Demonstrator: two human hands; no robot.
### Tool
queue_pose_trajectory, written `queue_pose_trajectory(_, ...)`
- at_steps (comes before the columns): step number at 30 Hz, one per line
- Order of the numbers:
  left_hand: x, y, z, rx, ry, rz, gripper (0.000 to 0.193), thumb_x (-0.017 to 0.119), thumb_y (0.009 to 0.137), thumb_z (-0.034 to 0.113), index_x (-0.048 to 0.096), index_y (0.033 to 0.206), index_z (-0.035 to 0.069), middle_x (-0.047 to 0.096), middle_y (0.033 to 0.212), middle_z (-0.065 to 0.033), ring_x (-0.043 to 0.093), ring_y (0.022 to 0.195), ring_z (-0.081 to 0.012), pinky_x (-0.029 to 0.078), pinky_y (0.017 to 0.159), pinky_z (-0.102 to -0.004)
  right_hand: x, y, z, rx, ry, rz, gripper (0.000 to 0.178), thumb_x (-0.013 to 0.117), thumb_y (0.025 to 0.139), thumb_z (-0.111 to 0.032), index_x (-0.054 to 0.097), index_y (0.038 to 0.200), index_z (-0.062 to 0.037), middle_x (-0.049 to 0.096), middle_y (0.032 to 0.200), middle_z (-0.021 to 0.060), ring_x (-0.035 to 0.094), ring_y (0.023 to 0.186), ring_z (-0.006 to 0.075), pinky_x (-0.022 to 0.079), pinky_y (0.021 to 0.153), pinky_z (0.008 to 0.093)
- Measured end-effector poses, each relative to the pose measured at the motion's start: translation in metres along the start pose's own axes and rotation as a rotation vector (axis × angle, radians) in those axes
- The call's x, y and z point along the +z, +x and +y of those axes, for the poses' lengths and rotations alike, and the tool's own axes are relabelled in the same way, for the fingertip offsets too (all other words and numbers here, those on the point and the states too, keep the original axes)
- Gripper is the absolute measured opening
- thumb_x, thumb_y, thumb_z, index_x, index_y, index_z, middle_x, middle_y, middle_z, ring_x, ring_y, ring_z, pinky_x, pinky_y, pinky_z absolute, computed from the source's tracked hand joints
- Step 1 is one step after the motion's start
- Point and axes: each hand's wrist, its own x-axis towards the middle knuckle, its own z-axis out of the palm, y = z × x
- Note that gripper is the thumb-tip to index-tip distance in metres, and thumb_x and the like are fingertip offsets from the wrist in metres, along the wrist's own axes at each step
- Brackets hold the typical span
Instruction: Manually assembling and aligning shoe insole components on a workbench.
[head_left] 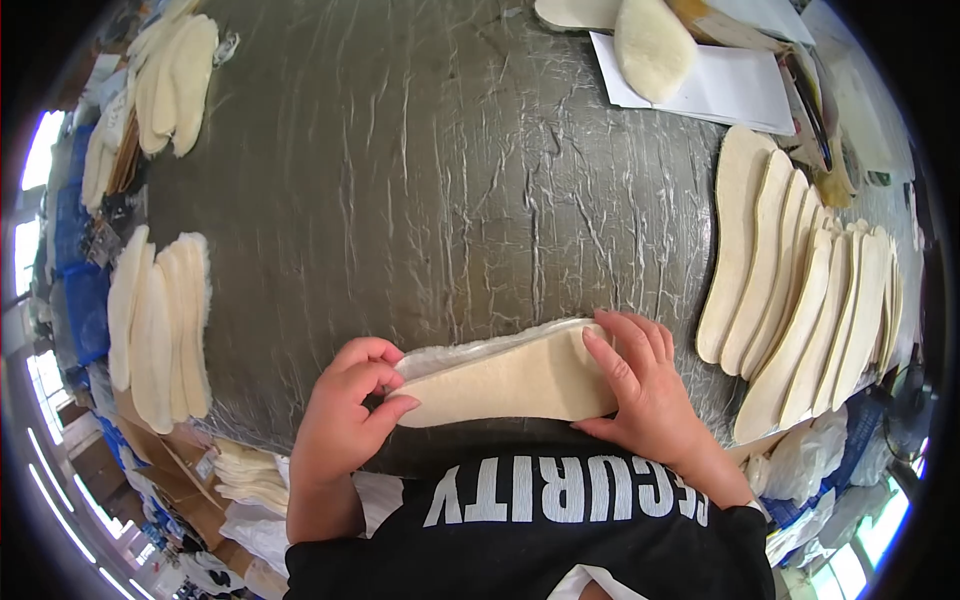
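Observation:
A cream insole (490, 385) lies crosswise at the table's near edge, its smooth felt side facing up. Along its far edge shows a fluffy white fleece layer (460, 354); I cannot tell whether this is a second insole or its own lining. My left hand (350, 405) pinches the left end between thumb and fingers. At the right end, my right hand (645, 385) grips the insole, thumb on the near edge and fingers over the far side.
A fanned row of cream insoles (745, 250) lies at the right. Bundles of fleece insoles stand at the left (160, 330) and far left (180, 85). Another insole (652, 50) rests on white paper (745, 90) at the back right. Wrinkled clear film covers the dark table (420, 180).

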Motion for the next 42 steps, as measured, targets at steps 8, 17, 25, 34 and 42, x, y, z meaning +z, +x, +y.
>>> queue_pose_trajectory(8, -0.001, 0.008, -0.013, 0.167, -0.059, 0.018, 0.017, 0.073, 0.072, 0.003, 0.058, 0.078, 0.001, 0.065, 0.107, -0.0142, 0.056, 0.100, -0.0311, 0.044, 0.087, -0.0398, -0.001, 0.001, 0.001, -0.001, -0.028, -0.004, 0.102, 0.087, 0.050, -0.029, 0.042, 0.140, -0.0113, 0.047, 0.128, 0.0172, 0.045, 0.119, 0.0380, 0.034, 0.098, 0.0551)
queue_pose_trajectory(17, 0.000, 0.008, -0.008, 0.332, -0.001, 0.052, 0.017, 0.074, 0.072, 0.010, 0.058, 0.073, 0.003, 0.066, 0.097, -0.0125, 0.057, 0.097, -0.0308, 0.046, 0.081, -0.0389, -0.001, 0.006, -0.002, -0.054, -0.048, -0.024, 0.110, 0.087, 0.046, -0.038, 0.040, 0.141, -0.0087, 0.040, 0.141, 0.0193, 0.037, 0.132, 0.0396, 0.026, 0.107, 0.0584)
queue_pose_trajectory(25, 0.005, 0.012, -0.010, 0.378, -0.582, -0.191, 0.009, 0.061, 0.084, 0.008, 0.062, 0.079, 0.000, 0.067, 0.105, -0.0167, 0.060, 0.093, -0.0297, 0.047, 0.083, -0.0395, 0.010, 0.013, 0.000, -0.280, -0.023, 0.037, 0.074, 0.070, 0.067, -0.036, 0.052, 0.132, -0.0073, 0.054, 0.127, 0.0136, 0.050, 0.122, 0.0321, 0.032, 0.103, 0.0557)
queue_pose_trajectory(34, 0.018, 0.009, -0.018, 0.151, -0.552, -0.128, 0.028, 0.061, 0.091, 0.015, 0.061, 0.107, -0.008, 0.066, 0.110, -0.0174, 0.060, 0.101, -0.0242, 0.046, 0.090, -0.0347, 0.020, 0.003, 0.007, -0.260, 0.002, 0.305, 0.067, 0.067, 0.076, -0.039, 0.052, 0.130, -0.0046, 0.056, 0.124, 0.0165, 0.055, 0.110, 0.0355, 0.039, 0.093, 0.0559)
queue_pose_trajectory(42, 0.013, 0.003, -0.028, 0.242, -0.388, 0.025, 0.022, 0.074, 0.081, 0.014, 0.062, 0.084, -0.003, 0.067, 0.095, -0.0162, 0.059, 0.088, -0.0228, 0.046, 0.079, -0.0332, 0.004, -0.007, 0.013, -0.074, -0.070, 0.125, 0.108, 0.074, 0.056, -0.064, 0.034, 0.144, -0.0147, 0.038, 0.143, 0.0250, 0.043, 0.127, 0.0442, 0.029, 0.103, 0.0615)
